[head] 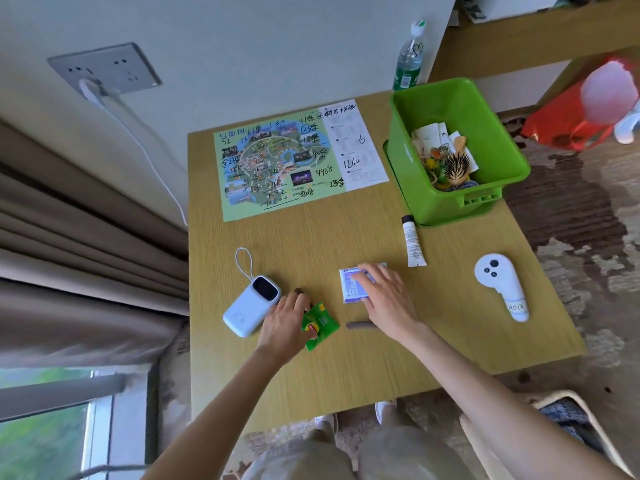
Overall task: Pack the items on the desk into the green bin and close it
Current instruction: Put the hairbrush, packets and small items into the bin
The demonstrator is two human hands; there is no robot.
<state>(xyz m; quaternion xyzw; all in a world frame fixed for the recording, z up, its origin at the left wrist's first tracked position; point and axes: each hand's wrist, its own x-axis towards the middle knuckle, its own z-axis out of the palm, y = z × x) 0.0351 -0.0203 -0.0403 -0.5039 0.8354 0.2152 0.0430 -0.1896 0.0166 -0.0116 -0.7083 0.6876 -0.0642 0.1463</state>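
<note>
Left hand [285, 317] holds green packet [320, 327]; green bin [450, 109] at far-right desk [311, 237] edge

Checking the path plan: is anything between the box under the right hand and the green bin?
Only the white tube, lying flat on the desk between the box under the right hand and the near corner of the green bin. Carried above the desk, the box should clear it. The bin's top is open.

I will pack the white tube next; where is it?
Head view: the white tube lies on the desk, right of centre, just before the green bin.
</note>
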